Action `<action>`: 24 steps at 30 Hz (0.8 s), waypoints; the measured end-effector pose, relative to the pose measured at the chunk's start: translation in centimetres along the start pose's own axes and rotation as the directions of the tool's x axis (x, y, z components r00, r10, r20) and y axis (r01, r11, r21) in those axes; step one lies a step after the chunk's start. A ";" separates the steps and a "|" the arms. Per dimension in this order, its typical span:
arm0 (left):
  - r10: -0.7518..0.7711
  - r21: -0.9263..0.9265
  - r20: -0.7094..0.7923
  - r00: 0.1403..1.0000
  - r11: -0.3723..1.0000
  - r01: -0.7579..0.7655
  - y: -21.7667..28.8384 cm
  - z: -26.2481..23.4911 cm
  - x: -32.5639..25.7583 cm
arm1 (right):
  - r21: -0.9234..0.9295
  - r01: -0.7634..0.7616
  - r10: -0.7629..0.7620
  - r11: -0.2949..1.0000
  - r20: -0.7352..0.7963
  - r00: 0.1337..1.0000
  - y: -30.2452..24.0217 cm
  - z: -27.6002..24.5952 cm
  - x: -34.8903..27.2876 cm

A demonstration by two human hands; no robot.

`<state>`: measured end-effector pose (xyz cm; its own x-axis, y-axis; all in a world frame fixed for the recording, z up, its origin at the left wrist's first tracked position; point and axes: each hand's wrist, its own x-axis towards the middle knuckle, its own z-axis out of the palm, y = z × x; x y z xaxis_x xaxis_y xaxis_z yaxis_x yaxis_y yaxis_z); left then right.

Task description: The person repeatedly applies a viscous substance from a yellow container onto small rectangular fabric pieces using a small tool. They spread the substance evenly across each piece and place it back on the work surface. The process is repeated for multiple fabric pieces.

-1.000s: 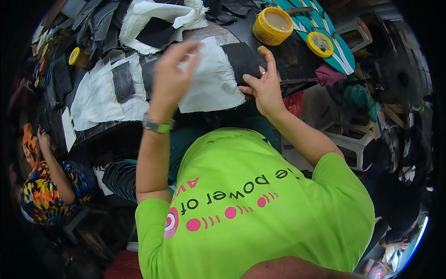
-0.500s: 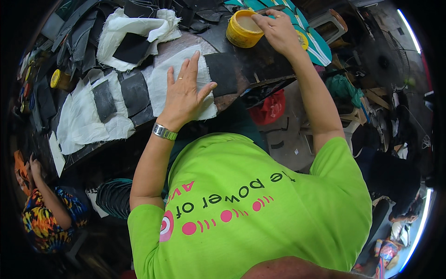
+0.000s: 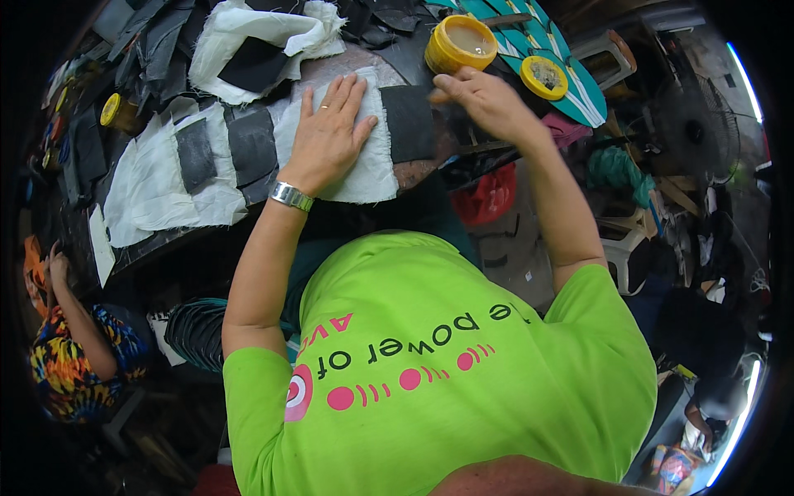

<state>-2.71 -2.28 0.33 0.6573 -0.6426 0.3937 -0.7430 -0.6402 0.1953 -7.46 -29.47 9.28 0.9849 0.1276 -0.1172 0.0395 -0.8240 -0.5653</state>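
Observation:
My left hand (image 3: 329, 136) lies flat, fingers stretched, on a white cloth piece (image 3: 376, 169) with frayed edges. The cloth overlaps a black rectangular piece (image 3: 409, 124) at the table's front edge. My right hand (image 3: 488, 103) is just right of that black piece, its fingers curled together; whatever they may hold is hidden. Right behind it stands an open yellow tub (image 3: 459, 56) with a pale, wet-looking content. To the left, more black rectangles (image 3: 252, 146) lie on white cloth (image 3: 149, 186).
Farther back are crumpled white cloth (image 3: 223, 41) with a black piece and heaps of dark scraps (image 3: 157, 50). At right, a yellow lid (image 3: 543, 77) and a knife-like tool (image 3: 506, 19) rest on green sheets (image 3: 579, 91). A co-worker (image 3: 78, 347) is at lower left.
My right hand has left the tub's rim and come down and left toward the black piece. My left hand has flattened on the white cloth. The whole view has shifted slightly.

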 end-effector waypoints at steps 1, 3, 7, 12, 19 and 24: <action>-0.007 0.000 0.006 1.000 1.000 0.007 -0.1 0.1 -0.1 | 0.200 0.175 -0.166 0.964 -0.063 0.984 -0.3 1.9 0.0; -0.001 -0.020 0.021 1.000 1.000 0.002 -0.3 0.2 -0.1 | 0.046 0.475 -0.453 0.879 -0.234 0.860 -0.8 5.1 0.5; -0.026 -0.130 -0.006 1.000 0.991 0.025 -0.7 -0.1 -0.2 | -0.412 0.244 -0.309 0.878 -0.099 0.946 -1.1 9.4 1.6; -0.028 -0.054 0.031 0.999 0.998 0.029 -1.0 -0.1 -0.3 | -0.558 0.238 -0.376 0.795 -0.144 0.915 -0.8 10.2 2.4; -0.014 0.012 0.041 0.999 1.000 0.013 -1.5 0.0 -0.3 | -0.419 0.395 -0.405 0.818 0.070 0.912 0.4 8.1 0.9; -0.017 0.008 0.043 0.999 1.000 0.016 -1.6 0.0 -0.1 | -0.367 0.498 -0.501 0.786 0.095 0.860 -0.1 8.4 -2.1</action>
<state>-1.64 -1.17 0.00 0.6744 -0.6493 0.3515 -0.7311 -0.6539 0.1949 -10.92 -24.98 2.69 0.8116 0.5748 0.1049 0.5833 -0.7865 -0.2031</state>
